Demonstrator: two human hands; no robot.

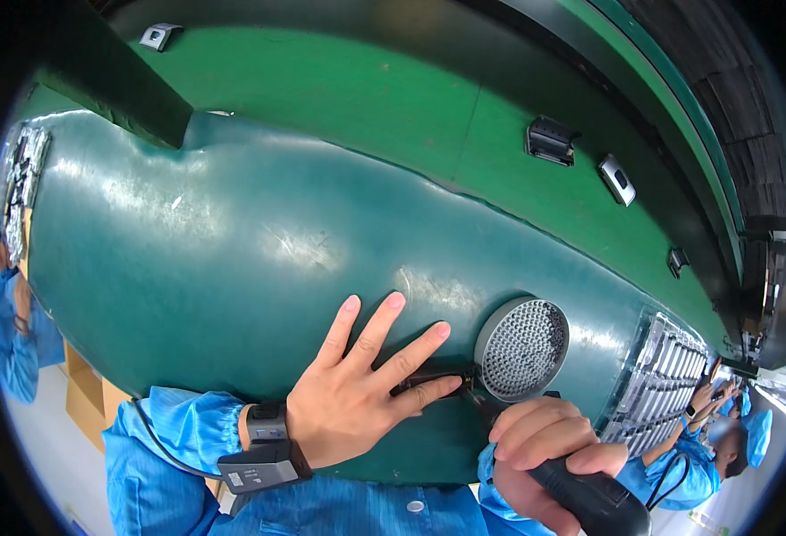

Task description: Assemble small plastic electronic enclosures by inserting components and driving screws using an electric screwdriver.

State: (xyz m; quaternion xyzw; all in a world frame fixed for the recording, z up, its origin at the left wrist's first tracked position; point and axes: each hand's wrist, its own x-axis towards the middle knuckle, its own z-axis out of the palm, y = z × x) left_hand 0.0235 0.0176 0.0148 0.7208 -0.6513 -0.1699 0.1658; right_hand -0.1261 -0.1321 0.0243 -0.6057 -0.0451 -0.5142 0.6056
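Observation:
My left hand [348, 402] lies palm down with its fingers spread. Its thumb and forefinger are by a dark narrow piece [442, 377] on the green mat, mostly hidden under the hand. In my right hand [549, 451] is a thick black handled tool, which looks like an electric screwdriver [603, 500]. My fingers wrap round it, and its narrow front end points up and left toward the dark piece. Just beyond the right hand stands a round grey dish [483, 355], its inside covered with a dense pattern of small holes or studs.
A clear plastic tray [630, 393] with rows of compartments lies at the right. Small dark and silver clips [549, 141] sit on the green board behind the mat [232, 259]. A green post [143, 98] rises at the far left. Co-workers in blue [692, 473] sit at both sides.

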